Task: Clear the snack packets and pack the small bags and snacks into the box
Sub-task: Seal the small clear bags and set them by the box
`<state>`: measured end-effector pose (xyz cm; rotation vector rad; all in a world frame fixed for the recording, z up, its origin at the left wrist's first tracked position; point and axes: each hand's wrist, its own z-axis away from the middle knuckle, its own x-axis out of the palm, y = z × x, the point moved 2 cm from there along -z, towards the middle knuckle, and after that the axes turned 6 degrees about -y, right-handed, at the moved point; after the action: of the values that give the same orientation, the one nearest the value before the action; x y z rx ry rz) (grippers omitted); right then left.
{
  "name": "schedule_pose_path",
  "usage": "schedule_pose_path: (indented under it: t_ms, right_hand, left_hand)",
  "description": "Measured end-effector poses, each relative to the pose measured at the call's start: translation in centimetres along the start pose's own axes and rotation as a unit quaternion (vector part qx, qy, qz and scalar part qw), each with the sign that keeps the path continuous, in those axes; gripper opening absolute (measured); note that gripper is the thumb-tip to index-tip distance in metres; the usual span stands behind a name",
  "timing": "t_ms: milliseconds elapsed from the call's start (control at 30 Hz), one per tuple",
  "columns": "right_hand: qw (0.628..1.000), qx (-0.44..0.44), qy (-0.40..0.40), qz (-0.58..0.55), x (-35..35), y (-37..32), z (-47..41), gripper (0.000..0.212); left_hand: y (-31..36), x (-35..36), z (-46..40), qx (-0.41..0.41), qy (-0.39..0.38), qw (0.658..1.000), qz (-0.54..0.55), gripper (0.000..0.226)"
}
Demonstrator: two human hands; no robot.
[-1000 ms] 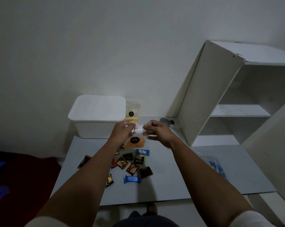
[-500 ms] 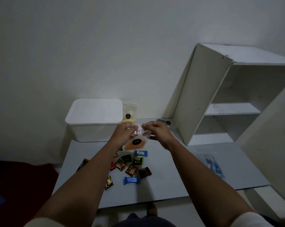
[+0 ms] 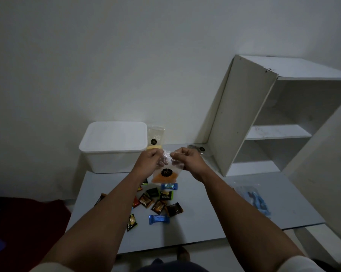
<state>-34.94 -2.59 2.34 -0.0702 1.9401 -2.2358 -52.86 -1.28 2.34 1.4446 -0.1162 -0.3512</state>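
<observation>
Nearest, loose snack packets (image 3: 159, 203) lie scattered mid-table toward my front edge. Above them my left hand (image 3: 150, 158) and right hand (image 3: 187, 158) each pinch the top of a small clear bag (image 3: 166, 172) of orange snack, held off the table. I judge I should press its seal evenly along the top. Beyond, the lidded white box (image 3: 114, 146) sits at the table's far left corner.

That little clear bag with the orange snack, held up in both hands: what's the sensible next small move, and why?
Probably finish pinching the top shut. Both the left hand and right hand grip the top of the clear bag above the table, and the white box appears to have its lid on, so it cannot take the bag yet.
</observation>
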Motion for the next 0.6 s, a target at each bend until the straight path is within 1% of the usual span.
schedule_pose_path:
  t_ms: [133, 233, 300, 400, 600]
  right_hand:
    - [1.0, 0.008, 0.005, 0.007, 0.0, 0.2, -0.2, 0.016]
    - [0.999, 0.024, 0.015, -0.031, -0.2, 0.5, 0.1, 0.013]
    - [0.998, 0.035, 0.011, -0.048, -0.5, 0.8, 0.3, 0.018]
    - [0.999, 0.027, 0.011, -0.03, -1.0, 1.4, 0.4, 0.021]
    - [0.998, 0.04, 0.005, -0.04, -1.4, 1.9, 0.8, 0.028]
  left_hand:
    - [-0.6, -0.2, -0.5, -0.01, -0.018, 1.0, -0.015, 0.031]
    - [-0.5, -0.6, -0.9, -0.011, -0.023, 1.0, -0.013, 0.031]
    - [-0.4, -1.0, -1.0, -0.017, -0.025, 0.999, -0.013, 0.031]
    - [-0.6, -1.2, -1.1, -0.027, -0.049, 0.998, -0.029, 0.028]
    - [-1.3, -0.7, -1.2, -0.038, -0.071, 0.996, -0.036, 0.033]
